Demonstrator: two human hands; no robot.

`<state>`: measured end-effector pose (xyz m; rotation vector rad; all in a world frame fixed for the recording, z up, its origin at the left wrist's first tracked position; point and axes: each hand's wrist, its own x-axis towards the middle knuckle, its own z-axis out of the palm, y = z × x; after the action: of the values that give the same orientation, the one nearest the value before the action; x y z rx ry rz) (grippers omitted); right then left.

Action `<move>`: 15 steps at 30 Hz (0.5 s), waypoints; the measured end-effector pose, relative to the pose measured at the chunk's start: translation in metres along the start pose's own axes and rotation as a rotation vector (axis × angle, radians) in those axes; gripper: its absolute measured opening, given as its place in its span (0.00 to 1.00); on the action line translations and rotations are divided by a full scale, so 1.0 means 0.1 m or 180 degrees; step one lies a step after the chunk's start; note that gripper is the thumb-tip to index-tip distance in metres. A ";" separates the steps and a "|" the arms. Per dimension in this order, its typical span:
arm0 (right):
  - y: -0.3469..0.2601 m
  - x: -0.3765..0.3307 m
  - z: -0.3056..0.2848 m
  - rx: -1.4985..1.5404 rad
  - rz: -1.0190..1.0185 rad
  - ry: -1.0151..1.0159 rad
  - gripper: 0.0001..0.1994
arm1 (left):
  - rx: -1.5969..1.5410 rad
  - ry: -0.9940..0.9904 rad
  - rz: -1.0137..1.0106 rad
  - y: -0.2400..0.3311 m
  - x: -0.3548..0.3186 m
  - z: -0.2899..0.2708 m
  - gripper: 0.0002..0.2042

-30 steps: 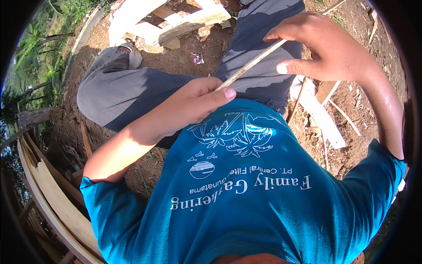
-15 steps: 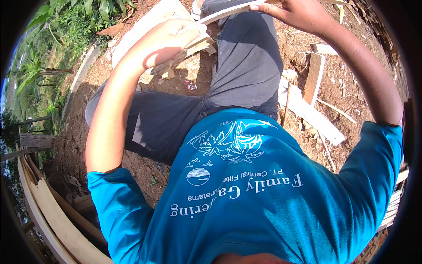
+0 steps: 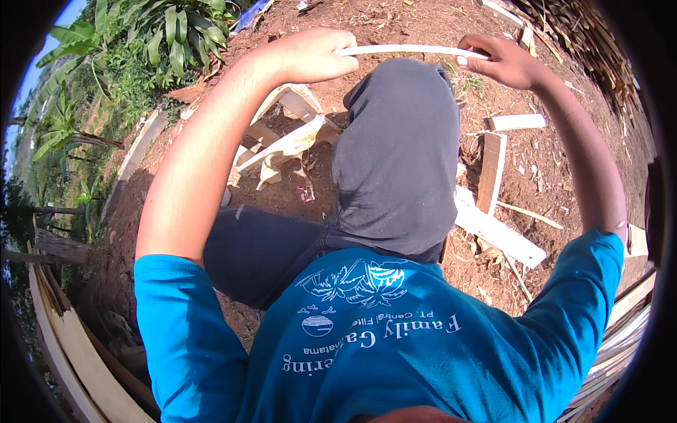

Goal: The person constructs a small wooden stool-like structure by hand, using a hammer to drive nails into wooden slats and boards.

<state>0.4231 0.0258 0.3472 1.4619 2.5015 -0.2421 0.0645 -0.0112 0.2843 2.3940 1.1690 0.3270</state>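
A thin pale wooden strip (image 3: pixel 409 49) spans the gap between my two hands, bowed slightly upward. My left hand (image 3: pixel 317 56) is closed in a fist around its left end. At the other end, my right hand (image 3: pixel 502 62) pinches the strip with the thumb along its near side. The strip is held just beyond my raised knee (image 3: pixel 405 92). Below my left forearm, several pale offcuts of wood (image 3: pixel 300 141) lie on the ground.
Right of my leg lie a brown wood block (image 3: pixel 491 173), a shorter block (image 3: pixel 517 122) and a white plank (image 3: pixel 504 233). A pile of thin sticks (image 3: pixel 589 49) is at the far right. Long boards (image 3: pixel 84 352) stand at the lower left; plants (image 3: pixel 176 35) grow at the upper left.
One knee has come up, where that leg was stretched forward. My hands have drawn farther apart, and the strip now lies nearly level. The large pale board behind my left hand no longer shows there.
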 end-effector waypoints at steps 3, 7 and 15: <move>0.07 0.07 0.24 0.0255 -0.0075 0.0168 0.44 | -0.0228 0.0018 -0.0162 0.00 -0.01 0.06 0.14; -0.04 0.17 0.40 0.0670 0.0102 0.0297 0.44 | -0.0749 0.0431 -0.0645 -0.06 -0.07 0.23 0.13; -0.38 0.12 0.63 0.1451 0.0581 0.0741 0.36 | -0.1470 0.0665 -0.1176 -0.02 -0.19 0.40 0.11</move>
<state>0.3918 0.0009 0.2843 1.9817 2.5795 -0.6810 0.0670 -0.0369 0.2479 1.7414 1.4168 0.6536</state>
